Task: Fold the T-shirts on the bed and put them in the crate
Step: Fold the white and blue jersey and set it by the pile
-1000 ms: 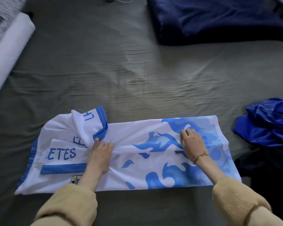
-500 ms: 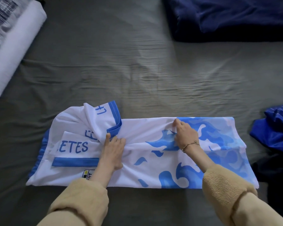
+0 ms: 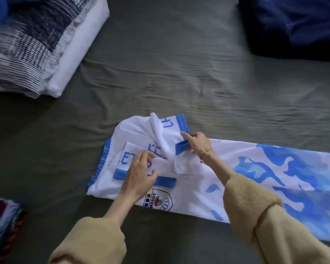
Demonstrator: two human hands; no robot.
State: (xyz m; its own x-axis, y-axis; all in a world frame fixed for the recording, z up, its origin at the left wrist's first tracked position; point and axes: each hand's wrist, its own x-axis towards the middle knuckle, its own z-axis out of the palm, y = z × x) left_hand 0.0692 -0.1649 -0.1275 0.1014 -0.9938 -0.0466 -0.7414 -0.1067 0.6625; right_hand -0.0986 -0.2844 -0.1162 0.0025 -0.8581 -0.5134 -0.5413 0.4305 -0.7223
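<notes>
While the white and blue T-shirt (image 3: 227, 180) lies lengthwise across the lower centre of the bed (image 3: 179, 73), its sleeve end is being tidied. The right hand (image 3: 197, 142) is seen pinching the blue-cuffed sleeve (image 3: 171, 138), thumb and curled fingers closed on the cuff, forefinger extended. The left hand (image 3: 140, 174) is laid on the other sleeve fold at about 8 o'clock from the right, fingers bent and pressing; a definite grip cannot be confirmed. It is judged that the bunched sleeve should be drawn flat and laid inward, with the lower fold held down so the edges stay aligned. The grey sheet is creased. A stack of folded linen (image 3: 46, 48) is noted at 10 o'clock, a dark blue bundle (image 3: 293, 23) at 2 o'clock, and patterned fabric (image 3: 2, 221) at 8 o'clock. No crate is observed.
</notes>
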